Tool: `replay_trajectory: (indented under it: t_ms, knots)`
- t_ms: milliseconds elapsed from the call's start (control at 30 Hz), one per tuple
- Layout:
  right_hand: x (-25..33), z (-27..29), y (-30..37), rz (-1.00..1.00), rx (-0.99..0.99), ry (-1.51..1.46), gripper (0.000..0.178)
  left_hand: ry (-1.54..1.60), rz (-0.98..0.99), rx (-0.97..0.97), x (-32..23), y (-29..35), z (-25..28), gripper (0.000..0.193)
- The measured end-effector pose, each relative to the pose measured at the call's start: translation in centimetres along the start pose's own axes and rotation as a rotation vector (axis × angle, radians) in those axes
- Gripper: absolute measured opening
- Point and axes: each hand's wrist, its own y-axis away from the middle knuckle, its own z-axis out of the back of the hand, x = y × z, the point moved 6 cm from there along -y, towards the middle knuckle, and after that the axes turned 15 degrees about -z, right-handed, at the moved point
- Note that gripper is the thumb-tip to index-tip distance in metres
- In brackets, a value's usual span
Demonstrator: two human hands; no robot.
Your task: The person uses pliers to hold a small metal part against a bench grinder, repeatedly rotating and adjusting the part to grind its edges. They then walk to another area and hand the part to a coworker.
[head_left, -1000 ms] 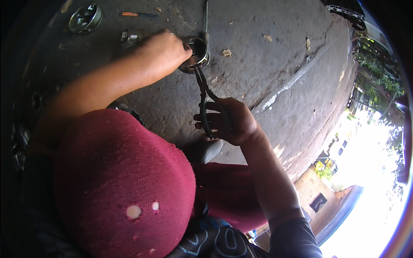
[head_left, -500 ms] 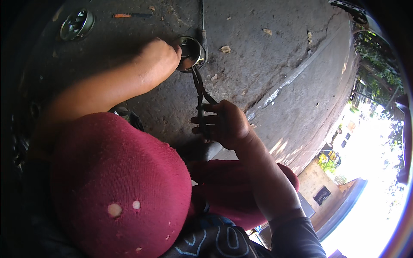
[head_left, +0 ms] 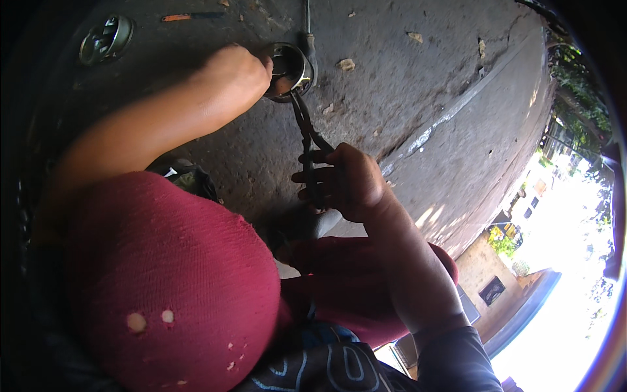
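Note:
My left hand (head_left: pixel 240 70) is closed on the near-left side of a round, hollow metal part (head_left: pixel 282 88) standing on the ground, with its fingertips partly hidden. In my right hand (head_left: pixel 349 176) is a pair of dark long-handled pliers (head_left: pixel 304 124). The fingers are wrapped about the handles, which stand somewhat apart. The pliers' jaws meet the near rim of the round part; whether they bite on it I cannot tell.
A screwdriver (head_left: pixel 309 44) lies right behind the round part. Far left sits a second round metal part (head_left: pixel 108 40), near a thin orange-and-dark strip (head_left: pixel 192 17). Dry leaves (head_left: pixel 346 64) dot the rough ground. My red-clad knee (head_left: pixel 170 261) fills the lower left.
The view has shifted slightly, so the ground things appear a little higher. Both hands keep their holds, and the pliers remain at the round part's rim.

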Motion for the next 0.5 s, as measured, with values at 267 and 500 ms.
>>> replay_trajectory:
  t_ms: [267,500]
  knots:
    - [0.3,-0.5,0.2,-0.011,-0.013,0.031,0.046,-0.012,0.0,0.063,0.0,-0.1,-0.2,0.057]
    - [2.4,-1.9,1.3,0.301,-0.189,0.514,0.028,0.037,0.054,-0.046,0.8,0.5,0.3,0.052]
